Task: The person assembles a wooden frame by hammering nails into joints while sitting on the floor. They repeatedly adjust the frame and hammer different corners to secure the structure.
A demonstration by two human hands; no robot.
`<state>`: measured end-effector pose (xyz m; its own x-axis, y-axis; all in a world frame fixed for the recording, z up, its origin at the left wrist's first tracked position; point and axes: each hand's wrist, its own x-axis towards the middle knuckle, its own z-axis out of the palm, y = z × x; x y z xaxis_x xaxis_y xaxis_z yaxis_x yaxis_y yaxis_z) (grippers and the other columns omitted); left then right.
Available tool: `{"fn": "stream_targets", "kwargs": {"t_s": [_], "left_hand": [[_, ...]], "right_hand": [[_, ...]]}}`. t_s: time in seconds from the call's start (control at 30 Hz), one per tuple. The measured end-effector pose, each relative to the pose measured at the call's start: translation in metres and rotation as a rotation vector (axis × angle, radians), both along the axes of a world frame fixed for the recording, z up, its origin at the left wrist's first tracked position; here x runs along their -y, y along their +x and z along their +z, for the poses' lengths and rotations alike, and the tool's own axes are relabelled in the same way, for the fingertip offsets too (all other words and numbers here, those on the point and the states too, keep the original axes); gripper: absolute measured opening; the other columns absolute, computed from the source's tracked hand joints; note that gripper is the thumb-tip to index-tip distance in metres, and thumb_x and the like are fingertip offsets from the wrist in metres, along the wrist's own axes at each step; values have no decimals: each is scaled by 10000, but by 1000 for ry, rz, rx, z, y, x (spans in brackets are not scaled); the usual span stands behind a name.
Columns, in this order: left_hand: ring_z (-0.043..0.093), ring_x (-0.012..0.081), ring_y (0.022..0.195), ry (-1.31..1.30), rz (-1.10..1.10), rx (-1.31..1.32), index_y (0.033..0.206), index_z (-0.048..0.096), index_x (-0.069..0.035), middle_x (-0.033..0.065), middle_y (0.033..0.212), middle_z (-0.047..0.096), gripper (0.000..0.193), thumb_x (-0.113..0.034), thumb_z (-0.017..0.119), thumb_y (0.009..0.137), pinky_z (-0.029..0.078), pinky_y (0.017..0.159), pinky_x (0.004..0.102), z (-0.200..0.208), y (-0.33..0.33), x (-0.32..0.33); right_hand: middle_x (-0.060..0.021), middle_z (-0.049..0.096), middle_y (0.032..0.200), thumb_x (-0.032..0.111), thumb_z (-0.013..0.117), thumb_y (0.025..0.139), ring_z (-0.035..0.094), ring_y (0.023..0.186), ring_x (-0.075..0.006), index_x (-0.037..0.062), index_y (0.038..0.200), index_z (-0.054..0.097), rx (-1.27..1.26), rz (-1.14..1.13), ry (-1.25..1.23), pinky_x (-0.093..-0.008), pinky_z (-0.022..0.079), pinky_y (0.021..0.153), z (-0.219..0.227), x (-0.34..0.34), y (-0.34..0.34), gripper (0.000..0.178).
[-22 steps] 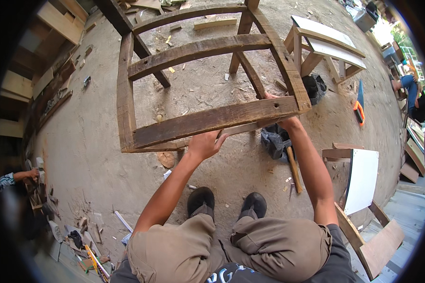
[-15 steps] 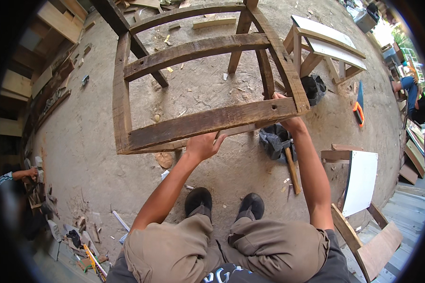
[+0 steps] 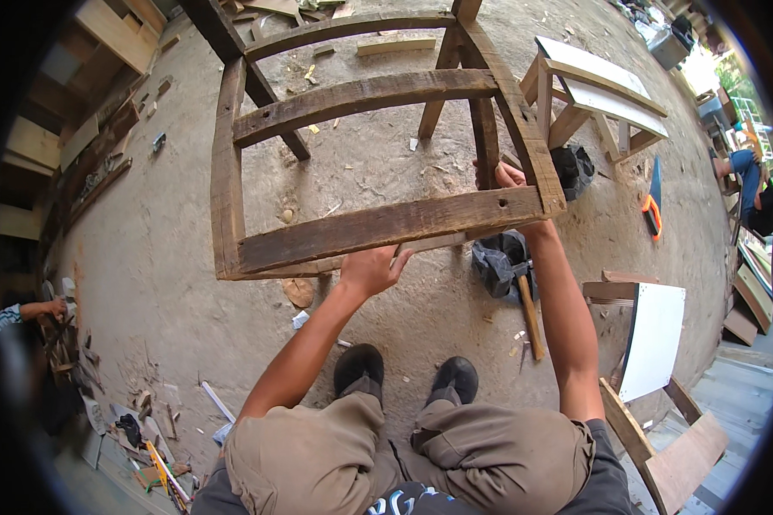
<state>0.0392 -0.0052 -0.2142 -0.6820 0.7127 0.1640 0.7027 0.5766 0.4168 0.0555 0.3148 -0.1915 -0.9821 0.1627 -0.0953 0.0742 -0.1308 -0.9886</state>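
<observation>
A dark, weathered wooden chair frame [image 3: 386,230] stands tilted in front of me, with several curved cross rails between its two side posts. My left hand [image 3: 372,269] is closed around a lower rail under the frame's near edge; its fingertips are hidden behind the wood. At the near right corner, my right hand [image 3: 513,178] reaches up behind the front rail. Its fingers are bent against the inner leg, and the rail covers part of the palm. A hammer [image 3: 532,318] leans by a crumpled black plastic bag [image 3: 500,262] below that corner.
A handsaw with an orange handle [image 3: 653,215] lies on the floor at right. Two white-panelled wooden pieces, one upright stool [image 3: 601,81] and one lying over [image 3: 655,339], stand beyond my right arm. Scrap wood [image 3: 150,429] litters the lower left, near another person's hand [image 3: 53,307].
The chair frame has shifted slightly right and downward in view. My right hand's fingers show more above the front rail, against the inner leg. My left hand keeps its hold.
</observation>
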Motion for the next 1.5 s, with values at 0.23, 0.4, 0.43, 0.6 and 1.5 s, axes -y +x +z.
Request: {"fn": "stream_targets", "kwargs": {"t_s": [0.23, 0.4, 0.43, 0.6, 1.5], "left_hand": [[709, 318, 743, 44, -9, -32, 1065, 682, -50, 145, 825, 718, 359, -379, 598, 946, 567, 651, 416, -1, -1, -3], [705, 316, 756, 46, -14, 8, 1066, 675, -47, 147, 852, 716, 345, -362, 599, 948, 561, 659, 409, -5, -1, -5], [704, 316, 759, 73, -30, -18, 1062, 673, -45, 148, 852, 714, 342, -358, 599, 948, 559, 662, 410, -3, -2, -8], [695, 323, 773, 46, 4, 12, 1039, 668, -36, 145, 845, 704, 328, -344, 596, 950, 552, 686, 418, -3, -2, 0], [695, 303, 820, 67, -3, 32, 1012, 678, -28, 130, 916, 711, 318, -331, 626, 933, 549, 724, 387, 0, 2, -10]], "right_hand": [[33, 617, 994, 274, 644, 979, 557, 863, -48, 54, 1180, 638, 14, -8, -124, -243, 494, 737, -8, -9, 3, 298], [16, 628, 1057, 228, 632, 984, 573, 950, -62, 29, 1260, 600, 67, -40, -35, -255, 498, 826, -26, -31, 8, 341], [21, 628, 1045, 222, 619, 991, 568, 936, -57, 24, 1276, 592, 62, -55, -34, -247, 492, 812, -36, -38, 12, 348], [-2, 634, 1120, 176, 592, 1000, 578, 982, -69, 1, 1354, 530, -22, -7, 217, -246, 498, 854, -44, -27, 29, 400], [-122, 558, 1382, 207, 592, 977, 528, 1254, -194, 13, 1382, 518, -21, 84, 602, -357, 414, 1088, -80, -50, 28, 455]]}}
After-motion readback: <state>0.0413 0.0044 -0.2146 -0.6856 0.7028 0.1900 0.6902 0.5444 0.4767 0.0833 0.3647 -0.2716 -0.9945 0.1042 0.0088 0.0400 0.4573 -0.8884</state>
